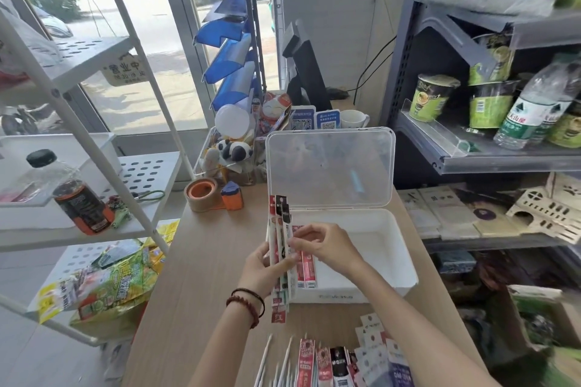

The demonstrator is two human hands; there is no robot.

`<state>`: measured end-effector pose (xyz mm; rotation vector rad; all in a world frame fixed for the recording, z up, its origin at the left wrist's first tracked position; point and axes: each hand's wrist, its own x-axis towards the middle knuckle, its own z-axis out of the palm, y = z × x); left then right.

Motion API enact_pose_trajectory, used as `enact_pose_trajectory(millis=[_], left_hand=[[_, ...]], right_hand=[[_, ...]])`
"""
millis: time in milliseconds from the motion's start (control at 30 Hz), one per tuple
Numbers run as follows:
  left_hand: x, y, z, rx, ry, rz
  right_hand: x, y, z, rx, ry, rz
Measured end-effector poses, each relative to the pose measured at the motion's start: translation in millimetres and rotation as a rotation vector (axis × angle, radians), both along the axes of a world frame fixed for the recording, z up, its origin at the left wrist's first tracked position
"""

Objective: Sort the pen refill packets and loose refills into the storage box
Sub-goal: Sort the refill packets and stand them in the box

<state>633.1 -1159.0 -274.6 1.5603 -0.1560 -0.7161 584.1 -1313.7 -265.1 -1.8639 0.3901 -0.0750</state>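
the left hand [263, 270] is gripping a bundle of refill packets [280, 248], its fingers curling round the lower half and holding the bundle upright, just outside the nine o'clock wall of the storage box [377, 239]; two dark bead bracelets [248, 303] are circling that wrist; the right hand [327, 248] is reaching over the box from five o'clock, its thumb and curled fingertips pinching the right edge of the same bundle at about mid-height; whether it is gripping one packet or several i cannot tell.

the box, white and shallow, is sitting on the wooden table [204, 261] with its clear lid [330, 166] standing open at twelve o'clock; two red packets [306, 269] are lying flat inside it, side by side against the nine o'clock wall, their long sides running from twelve to six.

at six o'clock of the box, near the table's front edge, a heap of packets [333, 364] in red, black and white is lying fanned out; just at its nine o'clock a few loose refills [284, 358], thin and white, are lying on the wood.

at eleven o'clock of the box an orange tape dispenser [204, 193] is resting on the table; behind it a clear bin with a panda plush [234, 149] is standing; on the white rack at nine o'clock a dark bottle [78, 198] is standing, and bright snack bags [110, 280] are lying on the shelf below.
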Motion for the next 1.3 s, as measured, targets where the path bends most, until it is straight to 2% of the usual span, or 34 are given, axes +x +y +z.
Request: enact_pose_trajectory(millis=[200,467,667,867,1300], left_hand=[[-4,0,5,0.021,0.040,-0.078],[3,9,2,-0.009,0.068,0.079],[16,29,-3,-0.013,0.057,0.195],[23,44,-5,-0.010,0.061,0.228],[24,54,-18,0.022,0.043,0.197]], right_hand=[[-3,-5,-1,0.089,0.064,-0.060],[1,-19,-22,0.194,0.073,-0.252],[24,-9,-43,0.258,0.138,-0.264],[48,20,-59,0.159,0.173,-0.270],[65,29,-81,-0.419,0.244,-0.125]])
